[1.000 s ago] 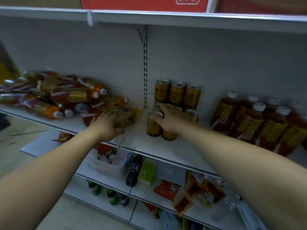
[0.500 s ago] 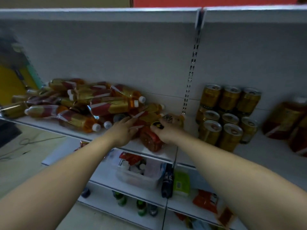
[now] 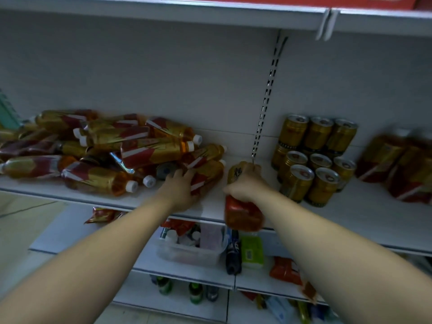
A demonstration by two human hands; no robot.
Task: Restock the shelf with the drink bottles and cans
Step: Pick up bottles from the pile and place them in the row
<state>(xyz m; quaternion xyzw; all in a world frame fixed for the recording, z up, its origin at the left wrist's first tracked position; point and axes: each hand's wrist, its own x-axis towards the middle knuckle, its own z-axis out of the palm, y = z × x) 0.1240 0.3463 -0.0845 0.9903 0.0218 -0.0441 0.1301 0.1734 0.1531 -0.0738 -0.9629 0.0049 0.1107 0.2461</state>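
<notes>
Drawn closer to the shelf [image 3: 350, 220] front than before, the right hand [image 3: 245, 187] is gripping a red-gold bottle [image 3: 243, 216], label unreadable, while the left hand [image 3: 180, 191] is lying flat against a piled bottle [image 3: 208, 176].

left hand [image 3: 180, 191] — bare | right hand [image 3: 246, 187] — bare | forearms [image 3: 105, 256] bare

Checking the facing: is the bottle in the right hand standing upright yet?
No, tipped: the right hand grips the bottle, neck toward the back wall, base at the shelf edge.
</notes>
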